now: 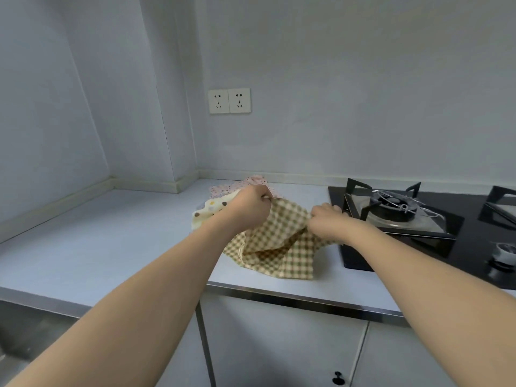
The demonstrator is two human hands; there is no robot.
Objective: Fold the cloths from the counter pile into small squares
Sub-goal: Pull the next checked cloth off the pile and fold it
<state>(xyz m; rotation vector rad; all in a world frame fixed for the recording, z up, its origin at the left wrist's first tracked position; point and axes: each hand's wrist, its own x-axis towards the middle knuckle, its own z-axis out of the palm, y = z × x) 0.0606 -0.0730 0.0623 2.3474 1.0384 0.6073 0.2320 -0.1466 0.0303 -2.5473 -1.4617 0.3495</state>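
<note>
From the head camera, both hands met just right of the frame's centre, each pinching the top edge of a checked cloth (275, 241). The left hand (250, 203) had fingers and thumb curled tight on one end of that edge, the right hand (325, 219) gripped the other end lower and further right, and the cloth hung slack between them, its bottom bunched on the counter (97, 241). Holding it by the top edge probably let it drop open so the corners could be found before a first fold (none was squared yet). Behind the left hand lay the rest of the pile: a spotted cloth (206, 209) and a pink flowered cloth (251, 182), both unfolded. The stove (396, 210) sat at the right, touching the cloth's far side or nearly so.
</note>
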